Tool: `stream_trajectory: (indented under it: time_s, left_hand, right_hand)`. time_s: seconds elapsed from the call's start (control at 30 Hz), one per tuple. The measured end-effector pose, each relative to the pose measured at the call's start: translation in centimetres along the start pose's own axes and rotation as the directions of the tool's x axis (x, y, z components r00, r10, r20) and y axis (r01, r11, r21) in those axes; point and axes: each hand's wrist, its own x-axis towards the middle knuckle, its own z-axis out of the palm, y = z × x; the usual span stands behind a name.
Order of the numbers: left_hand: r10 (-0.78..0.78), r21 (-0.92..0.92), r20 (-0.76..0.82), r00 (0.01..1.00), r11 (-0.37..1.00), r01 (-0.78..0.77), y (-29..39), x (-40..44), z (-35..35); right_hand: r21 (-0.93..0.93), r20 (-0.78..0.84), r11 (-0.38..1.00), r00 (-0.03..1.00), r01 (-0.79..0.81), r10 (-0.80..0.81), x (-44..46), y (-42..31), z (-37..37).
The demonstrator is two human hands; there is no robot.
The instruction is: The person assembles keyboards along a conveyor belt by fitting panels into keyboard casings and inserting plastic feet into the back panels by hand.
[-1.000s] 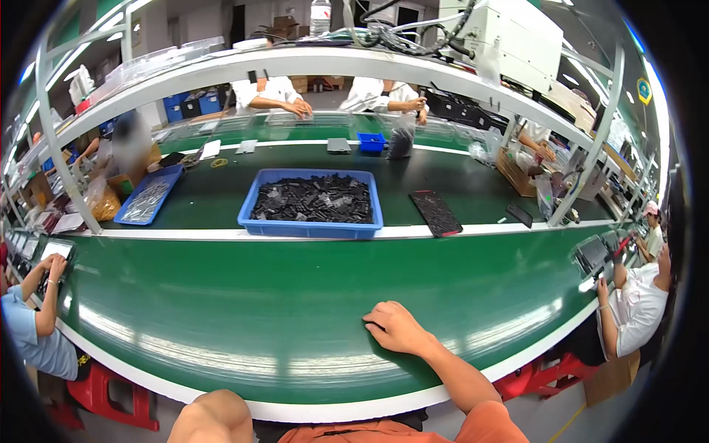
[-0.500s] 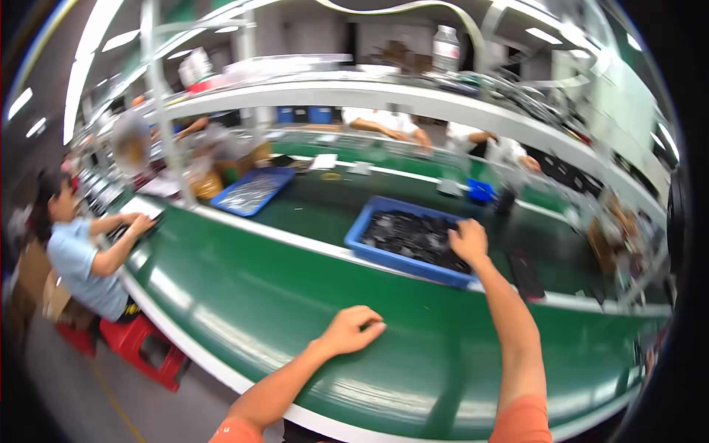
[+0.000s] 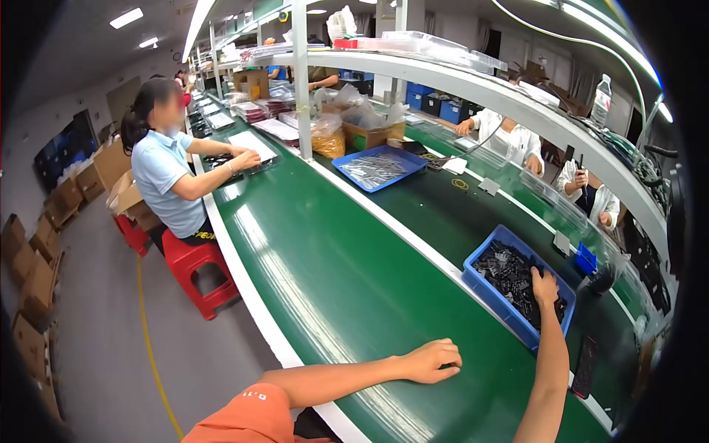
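Note:
My left hand point(image 3: 434, 362) lies on the green conveyor belt point(image 3: 332, 258), fingers loosely curled, with a gap between thumb and fingers and nothing seen in it. My right hand point(image 3: 545, 286) reaches into a blue plastic bin point(image 3: 484, 289) on the dark surface past the white rail. Many small black plastic parts point(image 3: 509, 277) fill this bin. The fingers of that hand are bent down among the parts; their tips are partly hidden, and what they grip cannot be made out.
A blue tray point(image 3: 380, 188) of slim silvery pieces sits farther up the line. At left a co-worker point(image 3: 170, 162) handles items on the belt from a red stool point(image 3: 196, 266). A shelf point(image 3: 443, 70) crosses above. A dark flat object point(image 3: 584, 368) lies right of the bin.
My view has swung left, so the bin and both hands appear farther right. The right hand stays at the bin, its fingers lower among the parts; the left hand stays on the belt.

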Motion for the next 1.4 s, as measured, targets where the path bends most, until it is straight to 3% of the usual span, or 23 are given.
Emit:
stream_trajectory:
  time_s: [0.2, 0.4, 0.43, 0.53, 0.63, 0.7, 0.83, 0.97, 1.03, 1.4]
  left_hand:
    - [0.107, -0.007, 0.065, 0.992, 0.994, -0.107, 0.7, -0.4, 0.3]
    - [0.144, 0.003, 0.097, 0.985, 0.989, -0.145, 1.5, -0.3, 0.1]
    - [0.140, -0.006, 0.099, 0.985, 0.990, -0.140, 1.5, -0.3, 0.1]
    - [0.102, 0.008, 0.147, 0.984, 0.994, -0.105, 3.0, 0.0, -0.4]
    - [0.094, 0.028, 0.154, 0.984, 0.995, -0.100, 2.7, -0.3, 0.2]
    - [0.218, -0.016, 0.128, 0.968, 0.976, -0.217, 2.2, -0.3, 0.7]
    - [0.175, -0.062, 0.155, 0.972, 0.984, -0.167, 1.6, -0.8, 1.0]
    - [0.127, -0.080, 0.152, 0.980, 0.990, -0.116, 1.6, -1.2, 1.1]
    - [0.104, -0.198, 0.136, 0.985, 0.977, -0.076, 1.9, -1.4, 1.1]
    - [0.126, -0.198, 0.192, 0.973, 0.976, -0.088, 2.0, -1.4, 0.5]
  right_hand:
    - [0.035, 0.090, 0.990, 0.986, 0.137, -0.140, -2.5, -3.2, 0.5]
    - [0.071, -0.037, 0.925, 0.928, 0.372, -0.371, -6.3, -4.9, 0.4]
    - [0.105, 0.020, 0.911, 0.915, 0.399, -0.403, -7.4, -5.6, -0.6]
    - [-0.082, 0.102, 0.904, 0.905, 0.421, -0.412, -10.3, -8.0, -2.0]
    - [-0.185, -0.020, 0.862, 0.875, 0.472, -0.483, -9.9, -9.6, -0.3]
    - [-0.265, -0.184, 0.839, 0.829, 0.475, -0.528, -8.3, -11.3, 0.2]
    - [-0.104, -0.197, 0.743, 0.718, 0.661, -0.667, -1.4, -11.5, 2.6]
    - [-0.088, 0.113, 0.829, 0.832, 0.552, -0.543, 0.6, -11.5, 3.5]
    - [-0.070, 0.152, 0.852, 0.850, 0.518, -0.504, -0.2, -10.9, 3.5]
    - [-0.151, 0.285, 0.955, 0.936, 0.256, -0.206, -1.8, -5.7, -1.9]
